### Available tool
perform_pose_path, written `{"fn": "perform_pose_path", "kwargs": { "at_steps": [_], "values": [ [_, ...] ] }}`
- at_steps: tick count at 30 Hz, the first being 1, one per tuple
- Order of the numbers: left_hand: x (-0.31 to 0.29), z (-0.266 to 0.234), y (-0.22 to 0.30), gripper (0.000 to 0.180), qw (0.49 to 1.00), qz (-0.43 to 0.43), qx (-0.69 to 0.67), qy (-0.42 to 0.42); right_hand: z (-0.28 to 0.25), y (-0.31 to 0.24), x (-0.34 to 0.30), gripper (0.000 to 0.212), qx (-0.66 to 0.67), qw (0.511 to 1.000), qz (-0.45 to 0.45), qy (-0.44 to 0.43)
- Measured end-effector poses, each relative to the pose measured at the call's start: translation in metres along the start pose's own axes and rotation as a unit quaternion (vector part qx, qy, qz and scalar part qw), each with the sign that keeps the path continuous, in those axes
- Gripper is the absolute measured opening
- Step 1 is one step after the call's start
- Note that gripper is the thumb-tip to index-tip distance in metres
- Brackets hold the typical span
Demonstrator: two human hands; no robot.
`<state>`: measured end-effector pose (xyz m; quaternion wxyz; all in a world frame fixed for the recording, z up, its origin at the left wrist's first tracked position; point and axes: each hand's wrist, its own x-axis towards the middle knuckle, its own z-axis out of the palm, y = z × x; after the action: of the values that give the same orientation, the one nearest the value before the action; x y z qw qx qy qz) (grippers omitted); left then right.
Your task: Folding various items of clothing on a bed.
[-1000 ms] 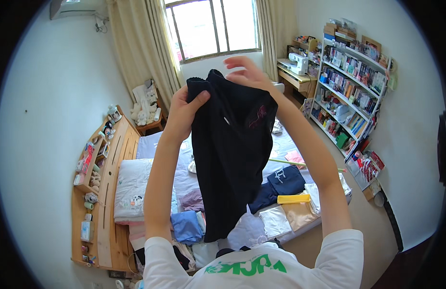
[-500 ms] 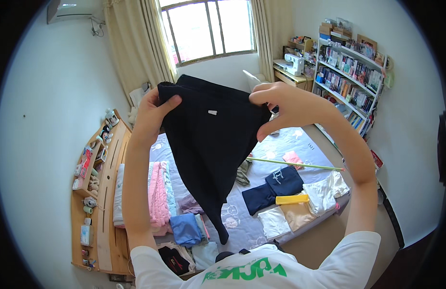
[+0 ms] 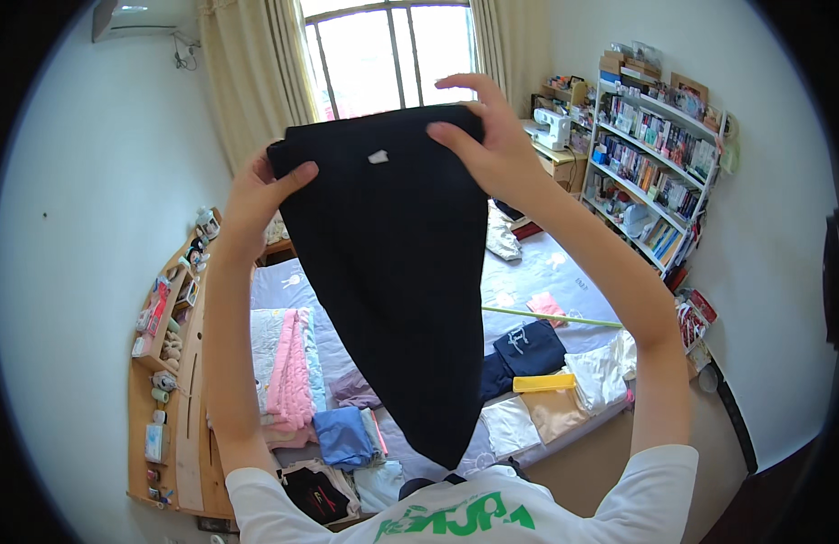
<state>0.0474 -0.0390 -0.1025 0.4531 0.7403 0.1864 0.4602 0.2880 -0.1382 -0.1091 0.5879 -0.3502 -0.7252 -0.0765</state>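
Black leggings hang stretched out in the air before me, waistband up and narrowing to a rounded tip near my shirt. A small white label shows below the band. My left hand pinches the band's left corner, thumb in front and fingers behind. At the opposite corner, my right hand grips with its thumb on the near side; one finger sticks out above the cloth, and the other fingers are partly hidden. The leggings hide the middle of the bed.
Below lies a bed with folded clothes: a blue piece, a navy one, white ones and a yellow strip. A pink quilt is at left, a green stick at right. A bookshelf stands beyond.
My right hand has moved up and slightly left, and its grip has shifted along the band. The leggings, slanted and bunched before, now hang flatter with the band nearly level.
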Motion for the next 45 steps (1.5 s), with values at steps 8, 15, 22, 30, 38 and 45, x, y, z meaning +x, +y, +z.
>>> {"fn": "perform_pose_path", "kwargs": {
  "at_steps": [8, 15, 22, 30, 38, 45],
  "values": [
    [0.010, 0.030, 0.032, 0.053, 0.900, 0.197, 0.363, -0.138, 0.052, -0.032, 0.015, 0.038, -0.042, 0.996, -0.008, -0.075],
    [-0.011, 0.030, 0.052, 0.025, 0.930, 0.155, 0.310, -0.120, 0.042, -0.037, -0.083, 0.026, -0.050, 0.980, -0.132, 0.138],
    [-0.001, 0.034, 0.071, 0.018, 0.912, 0.178, 0.353, -0.105, 0.104, -0.007, -0.258, 0.012, 0.056, 0.938, 0.343, -0.003],
    [-0.003, 0.028, 0.073, 0.017, 0.881, 0.187, 0.417, -0.122, 0.152, -0.018, -0.273, 0.021, 0.244, 0.918, 0.306, -0.066],
    [-0.013, 0.017, 0.080, 0.018, 0.879, 0.128, 0.449, -0.096, 0.193, 0.023, -0.256, 0.055, 0.888, 0.240, 0.370, -0.127],
    [-0.036, -0.027, 0.079, 0.015, 0.890, 0.094, 0.445, -0.035, 0.168, 0.013, -0.233, 0.053, 0.677, 0.490, 0.544, -0.072]
  ]
}}
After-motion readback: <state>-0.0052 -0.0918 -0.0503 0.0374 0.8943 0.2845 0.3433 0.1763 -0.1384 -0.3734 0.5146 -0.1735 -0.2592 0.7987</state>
